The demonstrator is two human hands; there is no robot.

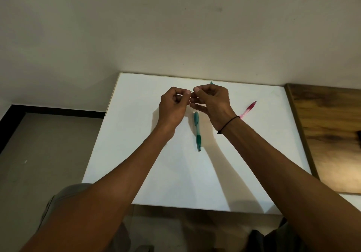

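both hands are raised over the far half of the white table (136, 154). the left hand (172, 107) and right hand (212, 103) are nearly touching, fingers curled, each pinching an end of a thin grey piece (193, 91) too small to make out. a green pen (197, 130) lies on the table just below them, and a pink pen (249, 109) lies by the right wrist.

Mid-frame, left hand (172, 105) and right hand (211, 103) pinch a thin part (193, 91), perhaps a spring, above a teal pen (197, 130).
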